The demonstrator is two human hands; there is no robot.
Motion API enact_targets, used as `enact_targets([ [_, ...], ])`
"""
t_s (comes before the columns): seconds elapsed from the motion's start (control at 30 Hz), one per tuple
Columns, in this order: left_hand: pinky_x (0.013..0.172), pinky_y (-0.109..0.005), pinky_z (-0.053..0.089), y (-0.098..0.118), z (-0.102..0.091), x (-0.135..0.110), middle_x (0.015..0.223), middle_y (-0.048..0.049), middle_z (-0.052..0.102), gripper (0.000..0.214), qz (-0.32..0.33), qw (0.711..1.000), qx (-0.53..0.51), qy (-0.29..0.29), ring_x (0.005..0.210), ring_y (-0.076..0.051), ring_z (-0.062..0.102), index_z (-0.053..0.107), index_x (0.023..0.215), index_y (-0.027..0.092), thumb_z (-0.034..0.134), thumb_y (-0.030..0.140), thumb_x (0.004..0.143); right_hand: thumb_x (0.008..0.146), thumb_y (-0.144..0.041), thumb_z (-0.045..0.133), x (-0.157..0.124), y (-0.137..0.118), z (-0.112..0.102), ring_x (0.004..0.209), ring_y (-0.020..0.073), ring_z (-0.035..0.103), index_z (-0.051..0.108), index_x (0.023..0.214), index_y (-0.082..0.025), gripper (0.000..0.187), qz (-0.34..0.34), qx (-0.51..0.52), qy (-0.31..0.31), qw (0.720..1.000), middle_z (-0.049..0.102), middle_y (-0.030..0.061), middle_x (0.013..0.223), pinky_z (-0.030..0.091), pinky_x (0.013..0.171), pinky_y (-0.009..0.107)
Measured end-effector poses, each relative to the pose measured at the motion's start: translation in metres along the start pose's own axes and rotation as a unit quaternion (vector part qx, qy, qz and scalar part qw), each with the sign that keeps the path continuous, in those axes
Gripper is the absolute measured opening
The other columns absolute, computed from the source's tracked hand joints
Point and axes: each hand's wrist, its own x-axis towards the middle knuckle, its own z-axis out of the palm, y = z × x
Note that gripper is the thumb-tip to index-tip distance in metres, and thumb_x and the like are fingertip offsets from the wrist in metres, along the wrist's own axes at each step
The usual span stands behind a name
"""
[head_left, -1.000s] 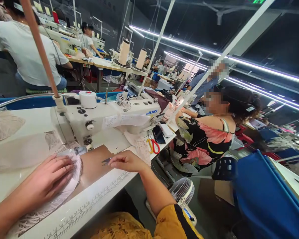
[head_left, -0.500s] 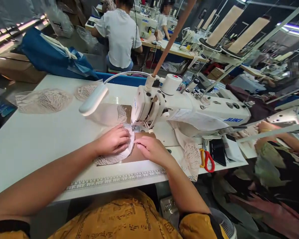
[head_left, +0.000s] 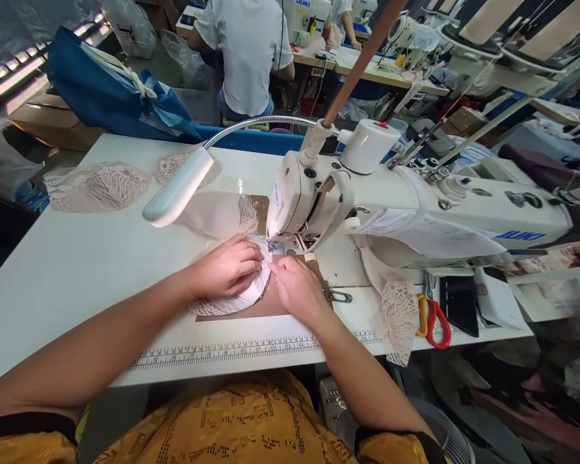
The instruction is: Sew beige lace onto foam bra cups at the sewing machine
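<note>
while our left hand (head_left: 229, 265), fingers loosely spread, rests on the lace piece (head_left: 260, 281) and our right hand (head_left: 297, 287) half-curls at its edge, pinch unclear, we should steer lightly, clear of the presser foot (head_left: 270, 245) just ahead

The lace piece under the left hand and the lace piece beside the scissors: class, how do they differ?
The near piece has the left hand on it and the right hand at its edge; the loose piece has neither.
The near piece lies within the tabletop; the loose piece pokes past its front edge.
The near piece looks whiter, the loose piece beiger.
Both show openwork lace.
</note>
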Motion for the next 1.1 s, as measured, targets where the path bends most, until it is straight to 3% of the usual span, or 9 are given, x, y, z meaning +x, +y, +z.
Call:
enact_targets([
  [0.4,0.109,-0.053,0.034,0.004,0.005,0.002,0.112,-0.0136,0.068,0.029,-0.032,0.999,0.031,-0.027,0.106,-0.026,0.062,0.064,0.116,0.012,0.048,0.018,0.093,0.090,-0.009,0.041,0.003,0.004,0.004,0.081,0.0211,0.053,0.068,0.123,-0.018,0.043,-0.020,0.010,0.044,0.999,0.066,0.0077,0.095,0.043,0.075,0.034],
  [0.73,0.104,-0.054,0.037,0.000,0.007,0.004,0.118,-0.0179,0.066,0.032,-0.051,0.997,0.050,-0.020,0.118,-0.032,0.055,0.063,0.119,0.009,0.048,0.017,0.091,0.089,-0.009,0.042,0.005,0.006,0.003,0.095,0.0250,0.058,0.066,0.126,-0.017,0.045,-0.014,0.019,0.060,0.998,0.069,0.0099,0.107,0.045,0.081,0.036],
  [0.9,0.104,-0.057,0.033,0.002,0.008,0.003,0.121,-0.0157,0.066,0.031,-0.022,0.999,0.032,-0.022,0.121,-0.032,0.053,0.064,0.118,0.016,0.047,0.021,0.093,0.087,-0.006,0.040,0.003,0.009,0.003,0.101,0.0246,0.062,0.068,0.118,-0.018,0.044,0.013,0.065,0.092,0.994,0.070,0.0098,0.112,0.048,0.086,0.036],
  [1.03,0.106,-0.053,0.033,0.002,-0.003,0.001,0.115,-0.0120,0.068,0.028,-0.025,0.998,0.048,0.015,0.115,-0.029,0.057,0.065,0.113,0.017,0.046,0.029,0.096,0.091,-0.012,0.041,-0.002,0.009,0.002,0.097,0.0214,0.064,0.069,0.111,-0.018,0.035,-0.030,0.132,0.125,0.983,0.072,0.0084,0.106,0.049,0.086,0.033],
  [1.1,0.097,-0.046,0.042,0.002,-0.015,-0.002,0.103,-0.0109,0.070,0.031,-0.086,0.992,0.079,0.039,0.099,-0.026,0.062,0.067,0.100,0.016,0.045,0.036,0.095,0.094,-0.019,0.043,-0.004,0.007,0.003,0.093,0.0201,0.064,0.069,0.108,-0.017,0.029,-0.069,0.165,0.119,0.977,0.071,0.0082,0.101,0.049,0.084,0.032],
])
